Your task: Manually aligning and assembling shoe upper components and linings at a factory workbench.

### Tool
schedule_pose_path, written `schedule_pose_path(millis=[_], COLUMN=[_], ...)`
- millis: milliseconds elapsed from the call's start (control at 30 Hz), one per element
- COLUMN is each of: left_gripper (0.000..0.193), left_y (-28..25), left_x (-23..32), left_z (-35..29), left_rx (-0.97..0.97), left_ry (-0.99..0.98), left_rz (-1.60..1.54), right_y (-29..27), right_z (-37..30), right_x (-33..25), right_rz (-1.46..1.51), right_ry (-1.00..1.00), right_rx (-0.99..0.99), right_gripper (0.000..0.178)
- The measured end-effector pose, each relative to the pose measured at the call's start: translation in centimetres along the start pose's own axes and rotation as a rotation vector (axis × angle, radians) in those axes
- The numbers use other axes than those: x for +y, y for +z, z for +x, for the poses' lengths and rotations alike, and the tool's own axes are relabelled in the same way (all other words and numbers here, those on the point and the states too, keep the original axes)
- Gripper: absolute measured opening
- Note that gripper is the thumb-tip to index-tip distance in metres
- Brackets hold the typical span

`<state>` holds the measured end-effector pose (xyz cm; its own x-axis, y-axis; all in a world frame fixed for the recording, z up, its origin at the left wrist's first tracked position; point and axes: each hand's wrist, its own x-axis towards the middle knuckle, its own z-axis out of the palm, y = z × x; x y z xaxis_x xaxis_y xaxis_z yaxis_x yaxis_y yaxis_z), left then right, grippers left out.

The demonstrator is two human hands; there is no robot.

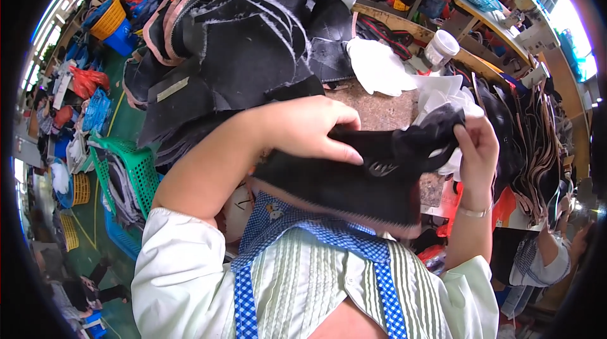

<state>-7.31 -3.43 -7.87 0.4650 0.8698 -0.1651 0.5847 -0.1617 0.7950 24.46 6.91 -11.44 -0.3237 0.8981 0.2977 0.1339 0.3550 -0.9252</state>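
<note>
Black cut panels (246,54) w/ fuzzy grey edges fill the upper L in a big heap, and nearer our chest is a smaller black piece (341,184) w/ a pinkish zigzag edge, our L hand (306,127) clamped on its top, thumb in front, our R hand (477,149) pinching its crumpled R end. White sheets (379,67) lie beyond, then, smallest, a white tub (441,48). Risk, we'd say: our R pinch takes only a bit of edge, so a hard pull could slip or stretch it, & a wide swing might drag the nearby sheets.
</note>
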Motion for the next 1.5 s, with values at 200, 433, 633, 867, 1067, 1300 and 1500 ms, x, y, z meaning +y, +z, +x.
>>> schedule_pose_path(millis=[200,433,633,867,1067,1300,1500], left_gripper=[0.036,0.033,0.019,0.016,0.019,0.02,0.027], left_y=[2.3,1.9,2.3,2.9,1.3,0.7,1.0], left_x=[-6.2,-0.8,-0.4,0.9,1.8,2.5,3.8], left_z=[2.7,1.4,-0.3,-0.1,-1.3,-2.4,-3.1], left_rx=[0.062,0.099,0.07,0.24,0.117,0.208,0.366], left_ry=[-0.068,-0.086,-0.142,-0.287,-0.009,0.003,0.014], left_rz=[-0.201,-0.491,-0.54,-0.516,-0.326,-0.392,-0.082], right_y=[2.5,8.4,7.2,7.4,7.2,6.8,6.6], right_z=[2.8,-0.7,-0.2,-0.7,0.4,0.4,0.6], right_x=[-0.4,-6.3,-7.4,-7.4,-7.9,-7.8,-7.0], right_rz=[-0.931,-0.681,-0.51,-0.399,-0.27,-0.23,-0.131], right_ry=[-0.449,-0.672,-0.37,-0.396,-0.38,-0.24,-0.225], right_rx=[0.193,-0.388,-0.756,-0.819,-0.691,-0.674,-0.568], right_gripper=[0.02,0.023,0.03,0.026,0.021,0.017,0.018])
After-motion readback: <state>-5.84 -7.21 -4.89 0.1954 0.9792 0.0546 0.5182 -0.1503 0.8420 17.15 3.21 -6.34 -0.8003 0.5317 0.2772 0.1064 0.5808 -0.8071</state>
